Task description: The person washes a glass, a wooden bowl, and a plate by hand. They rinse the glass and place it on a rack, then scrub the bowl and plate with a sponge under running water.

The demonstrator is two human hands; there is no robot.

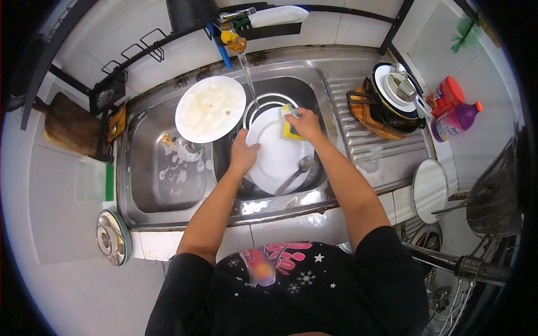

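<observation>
My left hand (244, 151) grips the left rim of a white plate (272, 151) in the right sink basin. A yellow sponge (289, 124) is in my right hand (304, 124), pressed against the plate's upper right side. On the plate's lower right part lies a metal spoon (297, 172). Behind the plate, rims of round dishes (273, 99) show in the basin, partly hidden. Water runs from the faucet (238, 45) just behind them. Another white plate (210, 109), with food residue on it, rests tilted over the divider between the basins, left of my left hand.
The left basin (151, 190) holds food scraps and suds. Stacked pans and dishes (386, 103) stand on the ridged drainboard (358, 145), with a purple bottle (457, 120) and a red container (445, 96) beyond. A wall rack (168, 40) runs above the sink.
</observation>
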